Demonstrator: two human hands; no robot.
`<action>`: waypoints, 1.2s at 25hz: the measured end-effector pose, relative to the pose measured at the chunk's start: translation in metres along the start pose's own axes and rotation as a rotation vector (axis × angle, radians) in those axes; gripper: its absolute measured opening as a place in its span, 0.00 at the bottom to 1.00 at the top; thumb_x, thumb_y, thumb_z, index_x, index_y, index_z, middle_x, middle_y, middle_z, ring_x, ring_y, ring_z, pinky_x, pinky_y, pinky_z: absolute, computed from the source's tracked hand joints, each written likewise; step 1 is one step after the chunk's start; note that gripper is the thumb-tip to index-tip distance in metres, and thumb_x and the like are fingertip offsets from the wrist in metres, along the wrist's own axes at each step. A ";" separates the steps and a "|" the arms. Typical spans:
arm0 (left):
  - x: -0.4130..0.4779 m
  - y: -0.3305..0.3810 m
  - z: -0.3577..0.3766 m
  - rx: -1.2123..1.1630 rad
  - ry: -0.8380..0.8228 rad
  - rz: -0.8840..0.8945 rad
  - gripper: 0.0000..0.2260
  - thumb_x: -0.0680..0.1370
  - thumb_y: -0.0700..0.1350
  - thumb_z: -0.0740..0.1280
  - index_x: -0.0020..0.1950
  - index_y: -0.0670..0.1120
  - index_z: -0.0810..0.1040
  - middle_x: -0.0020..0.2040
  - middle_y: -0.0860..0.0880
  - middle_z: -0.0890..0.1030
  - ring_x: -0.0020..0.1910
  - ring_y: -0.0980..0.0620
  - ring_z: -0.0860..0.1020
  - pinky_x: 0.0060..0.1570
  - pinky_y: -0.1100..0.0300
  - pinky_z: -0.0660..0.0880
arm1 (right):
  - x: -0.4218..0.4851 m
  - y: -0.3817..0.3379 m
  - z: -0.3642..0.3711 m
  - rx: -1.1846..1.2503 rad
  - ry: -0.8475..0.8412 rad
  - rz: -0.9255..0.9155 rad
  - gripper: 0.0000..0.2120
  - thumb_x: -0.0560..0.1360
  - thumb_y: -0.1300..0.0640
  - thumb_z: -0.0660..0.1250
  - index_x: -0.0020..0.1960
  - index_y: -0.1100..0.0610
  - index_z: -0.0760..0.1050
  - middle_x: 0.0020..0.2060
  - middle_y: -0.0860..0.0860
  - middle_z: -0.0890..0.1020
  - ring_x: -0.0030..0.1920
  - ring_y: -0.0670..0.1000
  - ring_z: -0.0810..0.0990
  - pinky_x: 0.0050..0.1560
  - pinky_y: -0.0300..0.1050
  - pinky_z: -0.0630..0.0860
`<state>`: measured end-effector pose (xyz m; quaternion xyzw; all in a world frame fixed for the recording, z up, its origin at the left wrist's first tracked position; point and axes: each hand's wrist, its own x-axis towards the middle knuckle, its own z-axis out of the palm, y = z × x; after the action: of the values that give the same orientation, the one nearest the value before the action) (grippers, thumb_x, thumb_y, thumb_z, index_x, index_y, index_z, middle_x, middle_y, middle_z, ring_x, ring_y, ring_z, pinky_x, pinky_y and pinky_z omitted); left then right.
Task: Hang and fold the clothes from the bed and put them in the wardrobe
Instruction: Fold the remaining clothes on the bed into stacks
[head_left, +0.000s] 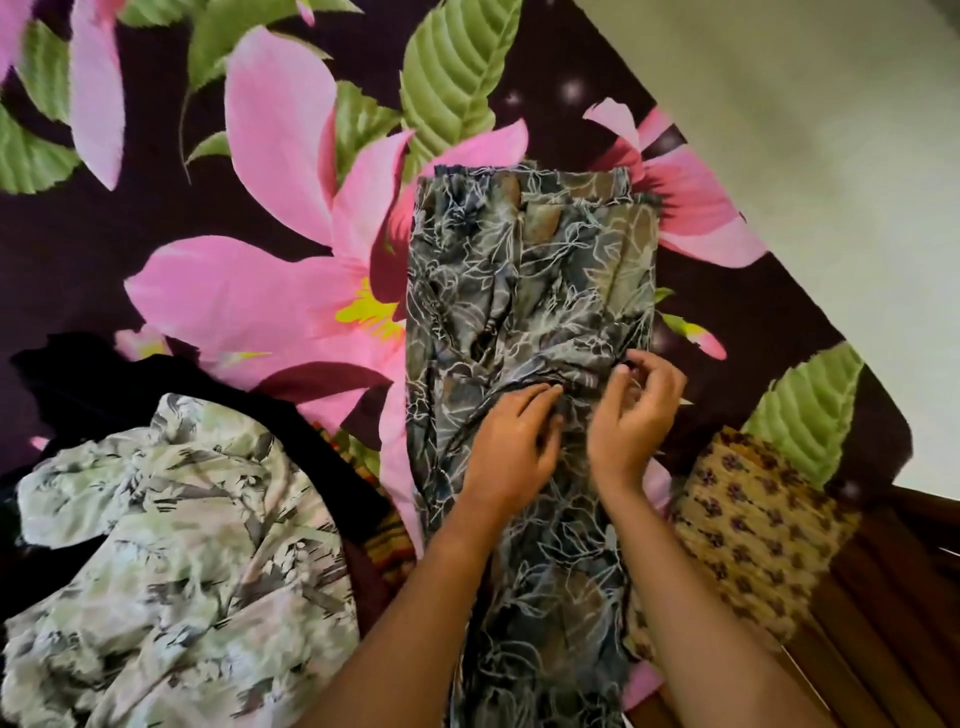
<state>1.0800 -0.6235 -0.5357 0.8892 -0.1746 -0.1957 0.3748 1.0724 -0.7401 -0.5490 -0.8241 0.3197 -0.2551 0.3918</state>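
A long dark grey-blue garment with a pale leaf print (530, 291) lies stretched out lengthwise on the bed, its gathered waistband at the far end. My left hand (511, 447) rests on its crumpled middle with fingers curled into a fold. My right hand (631, 410) is just beside it, fingers bent and pinching the fabric at the same crease. Both forearms reach in from the lower edge.
The bed (249, 291) has a dark sheet with big pink flowers and green leaves. A pale green printed garment (171, 561) lies crumpled at lower left over dark clothing (78, 379). A yellow patterned cloth (753, 525) sits at right by the wooden bed frame (883, 597). Pale floor (831, 156) lies beyond.
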 end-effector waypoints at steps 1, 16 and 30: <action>-0.001 -0.007 -0.001 0.035 0.054 0.036 0.19 0.75 0.45 0.56 0.59 0.40 0.78 0.56 0.42 0.80 0.56 0.45 0.76 0.53 0.49 0.76 | -0.002 -0.003 0.004 -0.039 -0.094 -0.096 0.08 0.77 0.65 0.60 0.52 0.67 0.74 0.50 0.57 0.74 0.47 0.50 0.75 0.51 0.37 0.72; 0.030 -0.038 -0.025 0.258 0.248 -0.173 0.12 0.74 0.35 0.65 0.57 0.39 0.77 0.58 0.40 0.77 0.57 0.39 0.75 0.54 0.46 0.73 | -0.010 0.008 0.020 -0.590 -0.628 -0.321 0.15 0.76 0.54 0.63 0.58 0.61 0.77 0.58 0.60 0.77 0.60 0.60 0.75 0.59 0.58 0.73; -0.048 -0.044 -0.001 0.354 -0.023 -0.091 0.22 0.81 0.40 0.55 0.76 0.42 0.57 0.77 0.44 0.52 0.77 0.45 0.48 0.71 0.55 0.38 | -0.044 0.008 -0.019 -0.676 -0.896 -0.229 0.25 0.82 0.52 0.54 0.76 0.58 0.55 0.77 0.56 0.52 0.77 0.55 0.48 0.74 0.56 0.42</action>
<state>1.0463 -0.5718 -0.5567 0.9460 -0.1702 -0.1887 0.2012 1.0282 -0.7212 -0.5519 -0.9607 0.0947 0.1948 0.1736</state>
